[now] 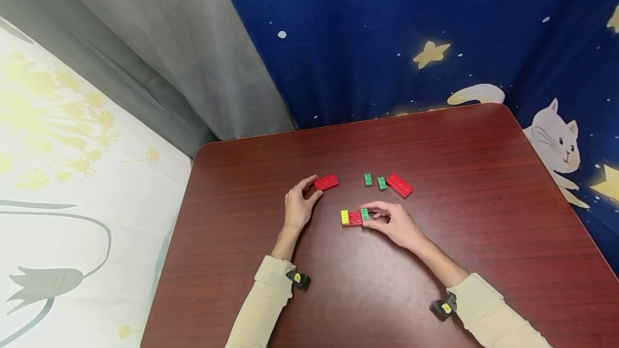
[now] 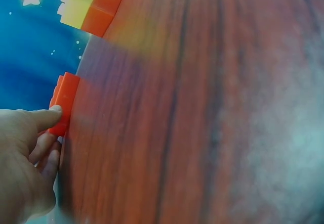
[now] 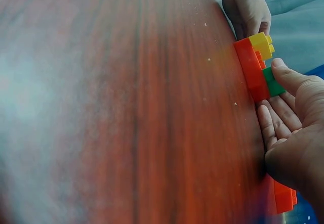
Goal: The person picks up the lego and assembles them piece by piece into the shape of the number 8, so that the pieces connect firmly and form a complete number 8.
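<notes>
My left hand (image 1: 297, 205) pinches the left end of a red building brick (image 1: 326, 182) between thumb and fingers, low at the table. In the left wrist view the thumb presses on the side of that brick (image 2: 65, 102). To its right a second red brick (image 1: 355, 220) lies on the table, with a small yellow brick (image 1: 345, 216) on its left end and a small green brick (image 1: 365, 214) on its right end. The thumb and fingers of my right hand (image 1: 400, 225) pinch the green brick, as the right wrist view also shows.
Beyond the right hand lie two loose small green bricks (image 1: 368, 180) and another red brick (image 1: 399, 185). The brown table (image 1: 242, 187) ends at a grey curtain (image 1: 184, 42) and a blue star-patterned curtain (image 1: 367, 42).
</notes>
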Demonstrator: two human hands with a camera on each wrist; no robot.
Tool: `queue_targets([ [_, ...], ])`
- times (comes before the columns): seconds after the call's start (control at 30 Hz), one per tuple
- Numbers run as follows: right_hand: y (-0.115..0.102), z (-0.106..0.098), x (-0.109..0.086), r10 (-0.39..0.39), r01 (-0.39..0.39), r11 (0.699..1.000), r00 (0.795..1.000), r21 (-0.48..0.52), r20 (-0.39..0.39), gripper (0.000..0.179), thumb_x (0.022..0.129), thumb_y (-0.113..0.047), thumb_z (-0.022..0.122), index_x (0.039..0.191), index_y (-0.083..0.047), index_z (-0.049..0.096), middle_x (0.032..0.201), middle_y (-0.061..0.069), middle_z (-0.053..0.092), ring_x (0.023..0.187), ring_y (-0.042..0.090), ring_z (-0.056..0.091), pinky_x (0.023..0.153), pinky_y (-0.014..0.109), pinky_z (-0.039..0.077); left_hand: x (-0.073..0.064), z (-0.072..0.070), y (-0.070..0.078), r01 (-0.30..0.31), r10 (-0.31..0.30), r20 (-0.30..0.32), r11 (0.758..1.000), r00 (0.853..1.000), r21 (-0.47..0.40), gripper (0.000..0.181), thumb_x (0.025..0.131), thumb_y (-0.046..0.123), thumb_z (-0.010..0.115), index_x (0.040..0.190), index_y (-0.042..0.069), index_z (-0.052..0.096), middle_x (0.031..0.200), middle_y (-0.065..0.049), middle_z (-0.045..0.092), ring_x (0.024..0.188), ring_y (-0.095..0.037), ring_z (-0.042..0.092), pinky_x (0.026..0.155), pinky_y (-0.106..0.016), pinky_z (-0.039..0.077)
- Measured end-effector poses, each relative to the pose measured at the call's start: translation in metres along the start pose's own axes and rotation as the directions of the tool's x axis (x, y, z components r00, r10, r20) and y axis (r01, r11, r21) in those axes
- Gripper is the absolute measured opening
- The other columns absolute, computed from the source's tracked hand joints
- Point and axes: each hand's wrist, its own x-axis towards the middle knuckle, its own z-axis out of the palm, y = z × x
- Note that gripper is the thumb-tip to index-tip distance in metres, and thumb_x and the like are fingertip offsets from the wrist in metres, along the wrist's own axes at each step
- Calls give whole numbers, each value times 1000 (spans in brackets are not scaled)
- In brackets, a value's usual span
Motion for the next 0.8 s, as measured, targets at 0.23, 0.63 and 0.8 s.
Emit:
queue_targets([
  [0.23, 1, 1, -1, 0, 0, 1000, 1000, 6, -7, 39, 88, -12, 89, 125, -8, 78, 121, 7, 77, 96, 25, 75, 84, 35, 60, 0, 0, 1, 3, -3, 6, 1000, 1000, 6, 44, 92, 18, 86, 135, 14, 75, 127, -3, 76, 124, -19, 69, 110, -45, 49],
  [0.63, -36, -2, -7, -18, 18, 1000, 1000, 0, -6, 35, 89, 0, 84, 122, 4, 75, 118, 17, 76, 94, 32, 74, 78, 27, 57, -2, -5, 2, 9, -7, 21, 998, 1000, -58, 41, 92, 17, 86, 132, 13, 76, 127, -2, 76, 119, -19, 72, 106, -42, 54],
  [0.8, -39, -3, -7, -31, 31, 1000, 999, -3, -10, 34, 90, -2, 84, 123, 3, 75, 118, 16, 76, 94, 31, 74, 77, 26, 56, -3, -6, 6, 6, -1, 38, 992, 999, -129, 41, 92, 13, 85, 132, 9, 76, 128, -6, 76, 114, -23, 74, 98, -36, 59],
])
